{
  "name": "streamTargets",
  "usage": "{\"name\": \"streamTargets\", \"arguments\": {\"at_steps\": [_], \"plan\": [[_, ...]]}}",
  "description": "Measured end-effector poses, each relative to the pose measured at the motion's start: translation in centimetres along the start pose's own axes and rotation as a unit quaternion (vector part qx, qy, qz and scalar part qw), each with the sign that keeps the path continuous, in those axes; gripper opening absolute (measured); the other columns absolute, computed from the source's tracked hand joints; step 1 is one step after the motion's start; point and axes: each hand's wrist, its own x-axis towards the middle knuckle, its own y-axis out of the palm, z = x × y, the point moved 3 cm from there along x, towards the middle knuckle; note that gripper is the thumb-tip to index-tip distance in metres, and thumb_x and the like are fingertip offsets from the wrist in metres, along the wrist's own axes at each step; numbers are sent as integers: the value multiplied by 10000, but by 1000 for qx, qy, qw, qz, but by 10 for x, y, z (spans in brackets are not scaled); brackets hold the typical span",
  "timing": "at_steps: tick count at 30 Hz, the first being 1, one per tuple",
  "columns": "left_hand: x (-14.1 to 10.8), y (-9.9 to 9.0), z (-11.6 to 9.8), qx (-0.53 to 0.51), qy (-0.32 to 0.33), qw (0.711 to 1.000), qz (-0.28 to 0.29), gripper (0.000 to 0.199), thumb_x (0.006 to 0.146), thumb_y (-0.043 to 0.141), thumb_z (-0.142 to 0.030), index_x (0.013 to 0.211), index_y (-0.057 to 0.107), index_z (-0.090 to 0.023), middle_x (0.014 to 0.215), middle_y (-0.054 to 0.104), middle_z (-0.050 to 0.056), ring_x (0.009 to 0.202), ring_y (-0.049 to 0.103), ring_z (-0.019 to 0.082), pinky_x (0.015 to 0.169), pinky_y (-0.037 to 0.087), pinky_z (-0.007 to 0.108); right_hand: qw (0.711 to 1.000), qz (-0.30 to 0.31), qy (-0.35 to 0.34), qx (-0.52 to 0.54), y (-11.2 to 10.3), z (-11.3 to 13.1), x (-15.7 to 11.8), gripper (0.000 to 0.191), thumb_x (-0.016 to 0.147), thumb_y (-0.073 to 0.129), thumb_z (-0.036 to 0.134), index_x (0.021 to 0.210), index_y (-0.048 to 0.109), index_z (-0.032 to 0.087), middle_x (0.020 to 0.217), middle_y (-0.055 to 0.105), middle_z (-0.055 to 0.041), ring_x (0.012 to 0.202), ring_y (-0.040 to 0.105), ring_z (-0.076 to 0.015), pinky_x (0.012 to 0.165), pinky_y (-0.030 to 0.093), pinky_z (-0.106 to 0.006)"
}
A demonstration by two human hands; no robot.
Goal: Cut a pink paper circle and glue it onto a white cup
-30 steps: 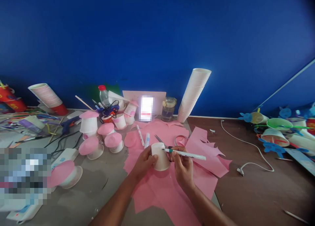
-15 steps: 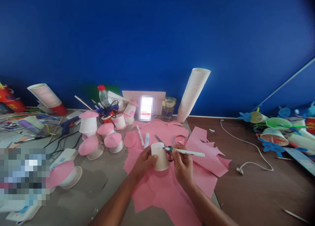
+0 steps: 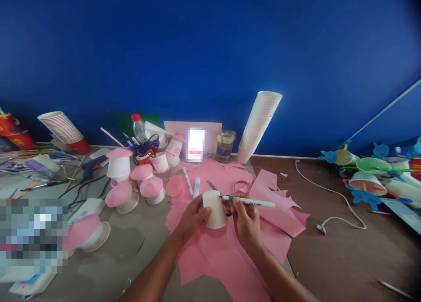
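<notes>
A white paper cup (image 3: 215, 213), its wide rim facing down, is gripped at its left side by my left hand (image 3: 194, 216). My right hand (image 3: 245, 218) pinches a white marker (image 3: 253, 202) with a green band, its dark tip at the cup's upper right side. Pink paper sheets (image 3: 204, 254) lie beneath both hands. Scissors (image 3: 213, 187) rest behind the cup, partly hidden by it and my right hand. Two more white markers (image 3: 196, 188) lie on the pink paper just beyond my left hand.
Several cups with pink paper tops (image 3: 151, 188) stand or lie at the left. Behind are a tall white cup stack (image 3: 259, 126), a glass jar (image 3: 225, 146) and a bright screen (image 3: 196, 144). A white cable (image 3: 342, 194) and blue-and-green cup crafts (image 3: 368, 183) lie right.
My right hand and the marker have shifted very slightly to the right and turned a little. The cup stays in my left hand.
</notes>
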Motion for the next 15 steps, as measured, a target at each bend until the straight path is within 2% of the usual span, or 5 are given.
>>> {"name": "streamTargets", "arguments": {"at_steps": [4, 7, 15], "plan": [[-1, 0, 0, 5, 7, 1000, 3, 548, 757, 632, -499, 1181, 578, -156, 897, 622, 62, 708, 486, 150, 602, 357, 235, 1000, 2, 1, -21, 0, -2, -1, 218, 849, 583, 395, 763, 536, 200, 581, 439, 47, 557, 438, -113, 537, 368, -253], [-1, -1, 1, 6, 4, 1000, -4, 555, 754, 635, -496, 1187, 577, -155, 879, 623, 57, 714, 493, 155, 604, 360, 235, 1000, 9, 0, -29, 0, -1, -1, 214, 853, 576, 392, 768, 535, 200, 588, 449, 43, 561, 431, -113, 538, 364, -252], [1, -2, 5, 9, -4, 1000, -5, 545, 742, 635, -511, 1141, 584, -143, 807, 565, 25, 630, 412, 109, 551, 320, 214, 999, 2, 26, -22, -1, -3, -2, 195, 832, 593, 362, 748, 524, 199, 568, 447, 52, 547, 421, -107, 529, 353, -241]]}}
